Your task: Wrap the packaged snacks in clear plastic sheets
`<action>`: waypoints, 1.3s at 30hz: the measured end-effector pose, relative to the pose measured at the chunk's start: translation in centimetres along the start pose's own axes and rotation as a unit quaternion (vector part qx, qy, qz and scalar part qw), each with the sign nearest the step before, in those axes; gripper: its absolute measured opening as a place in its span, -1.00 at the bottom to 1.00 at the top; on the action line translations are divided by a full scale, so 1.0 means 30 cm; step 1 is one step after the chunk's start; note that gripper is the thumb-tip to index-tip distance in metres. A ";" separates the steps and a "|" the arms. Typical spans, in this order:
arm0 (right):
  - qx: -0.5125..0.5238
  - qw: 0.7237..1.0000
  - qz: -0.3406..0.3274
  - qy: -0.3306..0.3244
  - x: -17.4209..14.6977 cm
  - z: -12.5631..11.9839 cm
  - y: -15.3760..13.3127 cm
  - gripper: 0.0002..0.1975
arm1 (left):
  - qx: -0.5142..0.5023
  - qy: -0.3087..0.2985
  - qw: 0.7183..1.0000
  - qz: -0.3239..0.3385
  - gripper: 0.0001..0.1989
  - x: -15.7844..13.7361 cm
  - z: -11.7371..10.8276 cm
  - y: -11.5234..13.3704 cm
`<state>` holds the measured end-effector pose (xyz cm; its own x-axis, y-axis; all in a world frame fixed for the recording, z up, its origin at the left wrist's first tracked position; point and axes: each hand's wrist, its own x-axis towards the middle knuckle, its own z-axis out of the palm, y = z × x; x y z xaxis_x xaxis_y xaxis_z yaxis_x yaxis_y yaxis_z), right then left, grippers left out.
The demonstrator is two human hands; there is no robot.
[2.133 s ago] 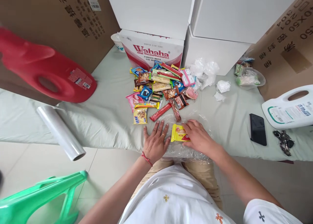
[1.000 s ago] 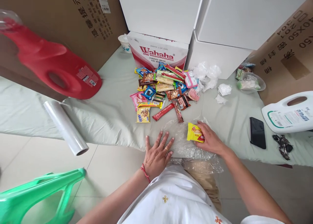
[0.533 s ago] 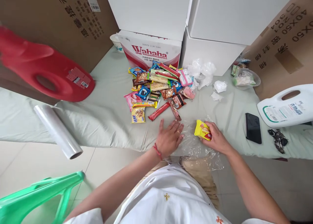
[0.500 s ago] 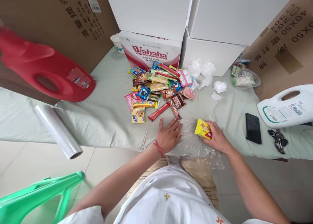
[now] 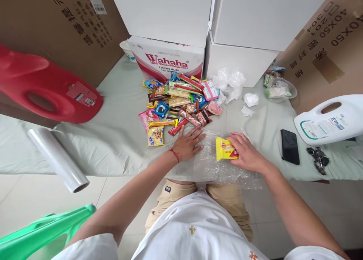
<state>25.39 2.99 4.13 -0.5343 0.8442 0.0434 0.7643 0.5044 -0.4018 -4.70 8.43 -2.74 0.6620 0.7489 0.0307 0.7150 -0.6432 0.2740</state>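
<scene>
Over crinkled clear film (image 5: 208,165), near the front edge of the cloth-covered tabletop (image 5: 113,159): yellow packet (image 5: 223,151), pillow-shaped, glossy wrapper, red patch toward the right, crimped flat end on the left. Long axis looks roughly left-right, along the front edge; crimped end points toward the left hand (image 5: 186,144), far end hidden by the right hand (image 5: 246,152). Right grip is closed on that hidden end of the packet; can't tell whether the packet's underside touches the film. Left grip is wide: palm down, fingers spread, by the film's left side, fingertips right at the snack pile (image 5: 180,101). Film is thin, shiny, wrinkled, slightly over the front edge at right. Cloth (image 5: 119,120) is pale green, softly creased. Pile is slim bars mixed with squarish packs, all shiny wrappers. Left side: smooth shiny roll (image 5: 58,159), set diagonally; red jug (image 5: 68,97), moulded plastic, loop handle. Right side: white bottle (image 5: 326,123), hard plastic; flat black phone (image 5: 289,146); jumbled keys (image 5: 320,159). Behind the pile: Wahaha carton (image 5: 167,59), printed cardboard.
</scene>
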 end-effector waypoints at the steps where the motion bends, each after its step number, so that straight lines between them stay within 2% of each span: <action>1: -0.007 1.000 -0.008 -0.008 0.007 0.007 -0.014 -0.25 | 0.000 0.000 1.000 0.001 -0.43 0.001 -0.001 -0.006; 4: -0.018 0.999 -0.012 -0.028 0.014 0.048 -0.028 -0.24 | 0.000 -0.001 1.000 0.003 -0.42 -0.003 -0.005 -0.023; 9: -0.029 0.997 0.039 -0.052 0.006 0.114 0.004 -0.22 | 0.008 0.007 1.000 -0.005 -0.43 -0.008 -0.004 -0.033; 11: -0.019 0.998 0.040 -0.052 0.007 0.122 0.018 -0.18 | 0.011 0.009 1.000 -0.005 -0.42 -0.008 -0.001 -0.034; 20: -0.013 0.999 0.023 -0.040 0.067 0.139 0.025 -0.13 | 0.013 0.002 1.000 -0.011 -0.42 -0.007 -0.001 -0.031; 26: 0.009 0.999 -0.013 -0.037 0.061 0.127 0.017 -0.17 | 0.016 0.001 1.000 -0.011 -0.42 -0.010 -0.003 -0.029; 31: 0.003 0.997 0.030 -0.064 0.045 0.115 0.044 -0.12 | 0.014 0.002 1.000 -0.012 -0.41 -0.010 0.001 -0.031; 36: 0.025 0.999 0.022 -0.017 0.030 0.111 0.064 -0.18 | 0.016 0.007 1.000 -0.011 -0.41 -0.009 0.006 -0.032; 39: 0.025 1.000 0.012 -0.013 0.028 0.115 0.057 -0.18 | 0.015 0.005 1.000 -0.011 -0.41 -0.009 0.005 -0.032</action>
<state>25.00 3.93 0.33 -0.5249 0.8511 0.0096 0.7590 0.4731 -0.4473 -5.54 8.82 -3.16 0.6438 0.7644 0.0350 0.7359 -0.6310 0.2455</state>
